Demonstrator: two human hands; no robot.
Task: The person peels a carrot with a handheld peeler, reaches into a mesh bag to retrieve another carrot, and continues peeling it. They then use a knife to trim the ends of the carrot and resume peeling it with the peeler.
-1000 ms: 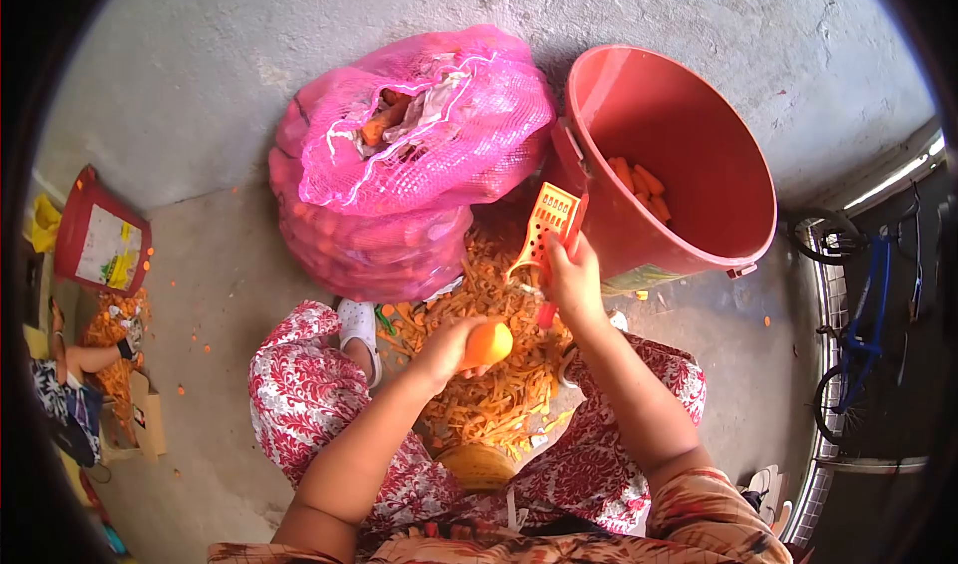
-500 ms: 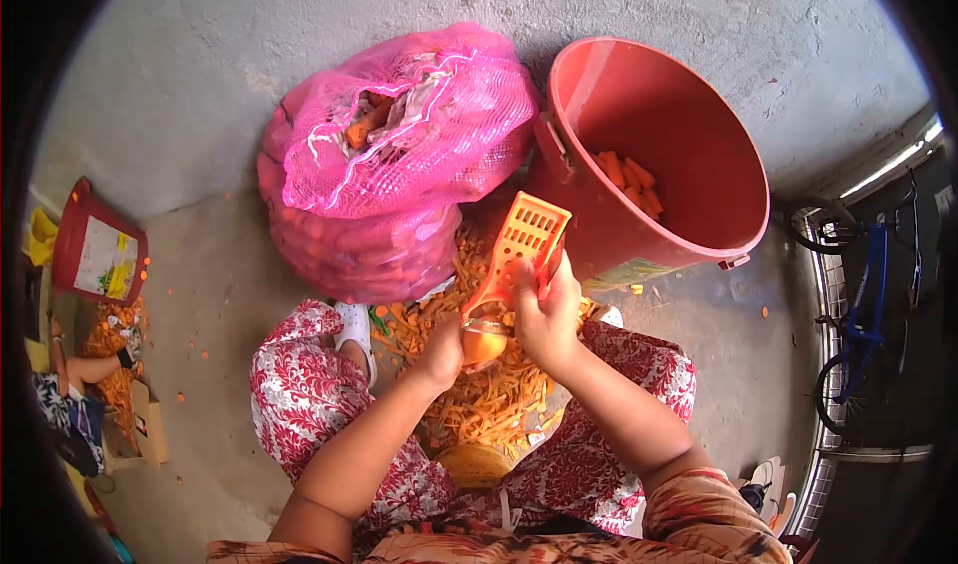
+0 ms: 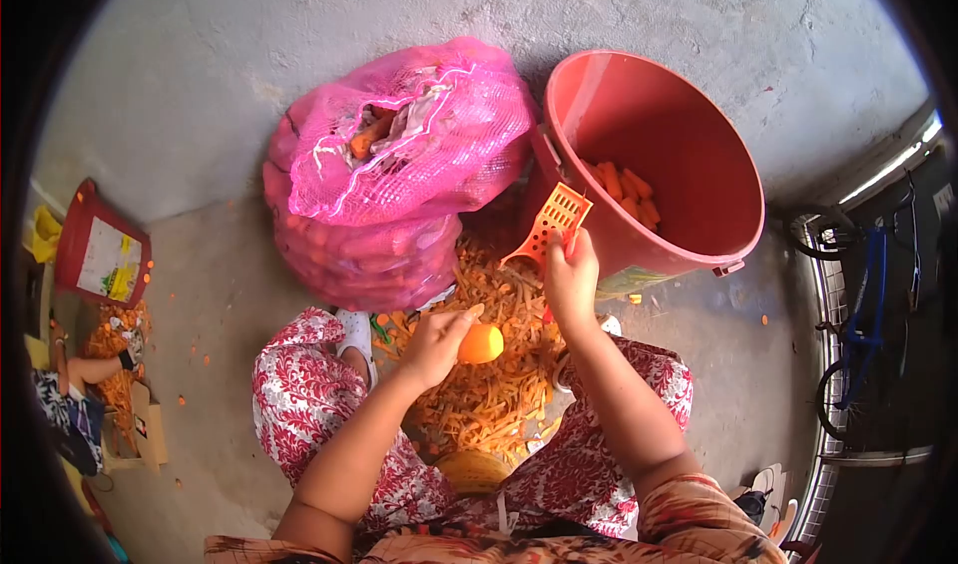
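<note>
My left hand [image 3: 437, 346] is closed around a carrot [image 3: 481, 344], whose bright, peeled end points toward the camera. To the right and a little higher, my right hand [image 3: 572, 282] grips an orange peeler [image 3: 552, 225] with a slotted flat part; the peeler stands apart from the carrot. Below both hands, a heap of orange peelings [image 3: 479, 404] covers the floor between my legs. A pink mesh bag [image 3: 439, 175] full of carrots is beyond my left hand. Beyond my right hand is a large red bucket [image 3: 689, 155] with peeled carrots [image 3: 624, 193] at its bottom.
A grey wall [image 3: 299, 35] runs behind the bag and bucket. At the far left are a smaller red bucket [image 3: 75, 235], another person's leg [image 3: 98, 362], peelings and a cardboard box [image 3: 150, 424]. A blue bicycle [image 3: 866, 314] stands at the right.
My hands have moved apart. The peeler has left the carrot and moved right, toward the large bucket, while the carrot's peeled end now shows more fully.
</note>
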